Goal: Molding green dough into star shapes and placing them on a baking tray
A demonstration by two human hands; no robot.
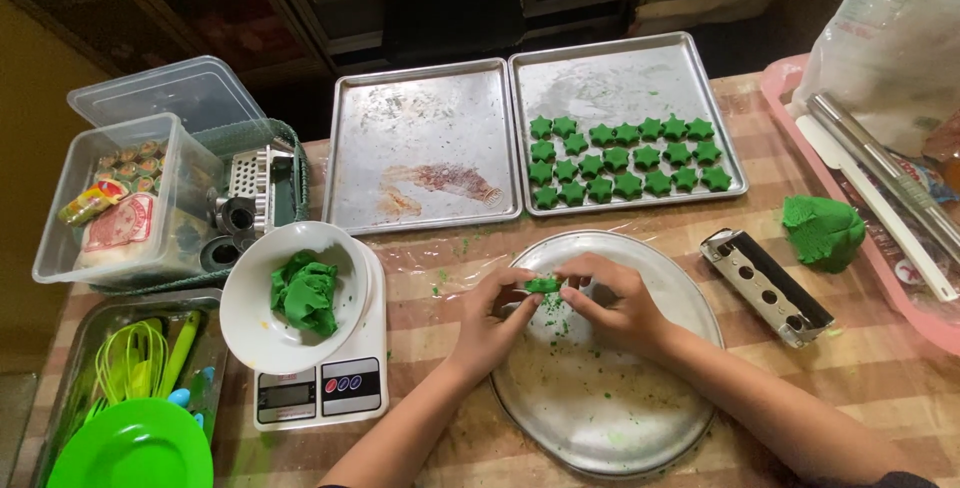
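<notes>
- Our left hand and right hand meet over the round metal plate, fingers curled tight, pinching one small piece of green dough between them.
- More dough fills the white bowl on the kitchen scale.
- Green star cookies sit in rows on the right baking tray.
- A dough lump lies near the metal cutter.

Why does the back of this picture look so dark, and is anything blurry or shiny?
Head view: light falls on the table while the room behind stays in deep shadow; the empty baking tray and the round metal plate give soft glare; the left hand and right hand, pinching a piece of green dough, look sharp; straight edges bow slightly near the corners.
</notes>
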